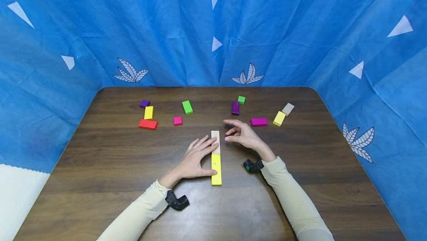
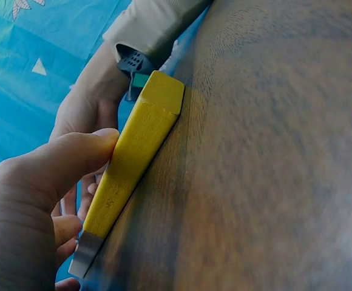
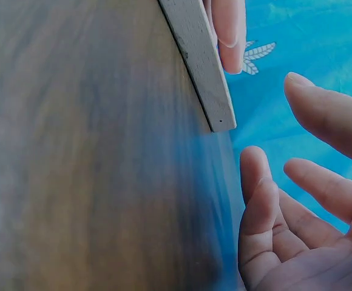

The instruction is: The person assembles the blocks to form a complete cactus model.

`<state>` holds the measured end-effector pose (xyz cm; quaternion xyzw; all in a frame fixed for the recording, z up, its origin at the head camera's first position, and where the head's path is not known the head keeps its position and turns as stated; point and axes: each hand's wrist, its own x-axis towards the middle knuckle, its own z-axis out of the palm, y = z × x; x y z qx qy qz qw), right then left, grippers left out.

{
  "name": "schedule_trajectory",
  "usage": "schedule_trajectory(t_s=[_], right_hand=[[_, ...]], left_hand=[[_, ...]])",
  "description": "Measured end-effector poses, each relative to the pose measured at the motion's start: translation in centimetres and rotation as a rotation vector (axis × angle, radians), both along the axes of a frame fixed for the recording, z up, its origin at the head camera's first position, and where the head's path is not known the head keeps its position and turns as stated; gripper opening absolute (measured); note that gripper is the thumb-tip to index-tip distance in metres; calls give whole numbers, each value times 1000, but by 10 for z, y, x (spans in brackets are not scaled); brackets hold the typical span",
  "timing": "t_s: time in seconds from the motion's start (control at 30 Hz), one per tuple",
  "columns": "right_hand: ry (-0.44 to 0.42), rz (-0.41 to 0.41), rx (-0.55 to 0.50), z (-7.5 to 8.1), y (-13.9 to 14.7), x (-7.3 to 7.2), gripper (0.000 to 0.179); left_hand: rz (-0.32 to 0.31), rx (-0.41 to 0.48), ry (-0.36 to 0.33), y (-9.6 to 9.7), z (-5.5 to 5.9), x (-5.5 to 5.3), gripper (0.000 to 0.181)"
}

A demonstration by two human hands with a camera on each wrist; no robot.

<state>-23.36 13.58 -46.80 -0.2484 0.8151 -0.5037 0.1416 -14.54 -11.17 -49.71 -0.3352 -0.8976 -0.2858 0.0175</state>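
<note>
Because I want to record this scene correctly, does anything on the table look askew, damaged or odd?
Nothing stands out. Touched by the left hand, the yellow block and a plain wooden block lie end to end in line; the blocks farther back look scattered, none visibly damaged.

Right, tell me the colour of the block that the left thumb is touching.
Yellow; the block shows best in the left wrist view.
</note>
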Motion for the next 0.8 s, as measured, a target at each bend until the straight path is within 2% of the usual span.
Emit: schedule_trajectory(t_s=[0.17,0.3,0.47,0.57,0.7,0.8], right_hand=[[10,-22,15,11,1,-5,65],[39,-77,10,28,6,-20,64],[33,-188,-12,47,20,-54,61],[29,-268,16,53,28,-77,58],[24,-362,84,53,34,-103,55],[-18,-393,126,50,35,-115,55]], left_hand=[[-3,-14,5,-1,0,0,87],[-2,-18,20,0,-1,0,88],[3,-20,27,2,-2,0,88],[6,-23,22,2,-2,0,88],[6,-20,18,2,-2,0,88],[6,-17,23,0,-1,1,88]])
